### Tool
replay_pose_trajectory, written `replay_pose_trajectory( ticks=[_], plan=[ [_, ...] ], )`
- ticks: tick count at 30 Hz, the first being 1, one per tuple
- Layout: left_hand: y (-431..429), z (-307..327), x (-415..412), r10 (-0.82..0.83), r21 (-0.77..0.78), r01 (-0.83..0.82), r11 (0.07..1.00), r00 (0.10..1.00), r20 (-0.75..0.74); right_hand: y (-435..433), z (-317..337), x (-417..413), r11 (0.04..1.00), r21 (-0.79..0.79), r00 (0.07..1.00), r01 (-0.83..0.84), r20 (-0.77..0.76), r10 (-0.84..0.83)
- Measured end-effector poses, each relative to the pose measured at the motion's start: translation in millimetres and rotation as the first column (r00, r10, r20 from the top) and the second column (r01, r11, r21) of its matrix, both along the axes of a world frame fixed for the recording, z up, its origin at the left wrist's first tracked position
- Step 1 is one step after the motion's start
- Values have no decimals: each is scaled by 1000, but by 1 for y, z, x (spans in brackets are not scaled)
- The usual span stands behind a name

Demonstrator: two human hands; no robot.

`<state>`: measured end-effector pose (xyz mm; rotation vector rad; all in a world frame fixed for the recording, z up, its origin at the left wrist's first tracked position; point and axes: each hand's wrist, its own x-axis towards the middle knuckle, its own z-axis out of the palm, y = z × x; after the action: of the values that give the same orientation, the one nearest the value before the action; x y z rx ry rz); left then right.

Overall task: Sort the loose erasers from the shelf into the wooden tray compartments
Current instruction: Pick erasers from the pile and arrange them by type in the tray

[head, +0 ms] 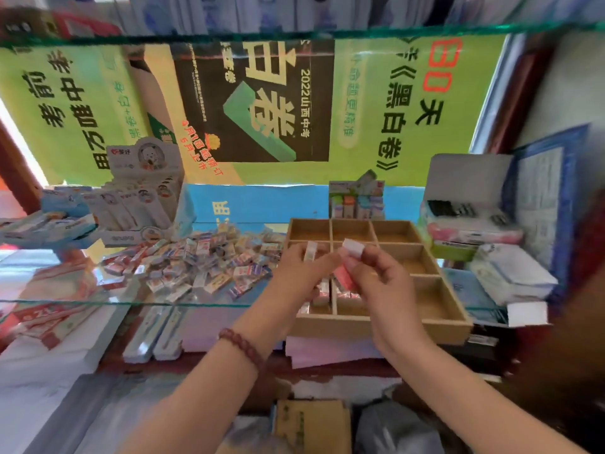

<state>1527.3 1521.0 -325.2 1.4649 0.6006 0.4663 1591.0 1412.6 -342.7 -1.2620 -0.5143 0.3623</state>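
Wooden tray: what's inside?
In the wooden tray, the back row and right column look bare. Erasers lie in near left and middle compartments; left hand and right hand cover the rest.

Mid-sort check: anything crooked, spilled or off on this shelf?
The wooden tray seems to jut past the front edge of the glass shelf, so it might tip. Otherwise only the loose eraser heap looks messy.

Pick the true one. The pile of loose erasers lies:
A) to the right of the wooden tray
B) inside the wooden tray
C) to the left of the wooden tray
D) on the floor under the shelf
C: the pile of loose erasers spreads out on the left of the wooden tray, outside its compartments.
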Motion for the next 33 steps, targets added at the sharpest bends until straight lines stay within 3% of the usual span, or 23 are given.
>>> replay_pose_trajectory(
  ticks=[2, 6, 8, 11, 15, 17, 20, 23, 25, 28, 33],
  plan=[
    [-10, -4, 4, -3, 22, 4, 1000, 999, -37, -1, -3, -4, 1000, 6, 1000, 17, -17, -17],
    [-33, -7, 11, 26, -107, -29, 994, 999, -33, 2, -15, -5, 998, -28, 991, 60, -119, -63],
    [-33, -16, 12, 58, -4, -58, 998, 997, -42, -2, -23, -2, 996, -53, 991, 65, -115, -71],
    [-17, -27, 0, 157, 245, -157, 957, 987, 22, -13, -31, 8, 991, -97, 996, 89, -1, -90],
    [22, -31, -27, 380, 309, -415, 856, 909, 170, -16, -36, 18, 964, -265, 983, 22, 182, 28],
    [36, -39, -34, 449, 331, -476, 815, 879, 161, -8, -38, 17, 899, -419, 927, 128, 373, 42],
    [46, -53, -39, 451, 471, -394, 790, 892, -11, 11, -37, 9, 796, -534, 760, 286, 632, 150],
    [44, -63, -40, 375, 568, -247, 785, 920, -117, 32, -34, 7, 725, -652, 678, 220, 637, 367],
    [41, -64, -37, 334, 604, -172, 778, 928, -166, 41, -34, 8, 687, -702, 667, 187, 604, 436],
    [37, -64, -34, 306, 660, -89, 746, 926, -221, 45, -41, 10, 714, -677, 694, 181, 602, 395],
    [35, -60, -31, 358, 605, -141, 783, 899, -253, 47, -53, 7, 723, -627, 663, 289, 676, 322]
  ],
)
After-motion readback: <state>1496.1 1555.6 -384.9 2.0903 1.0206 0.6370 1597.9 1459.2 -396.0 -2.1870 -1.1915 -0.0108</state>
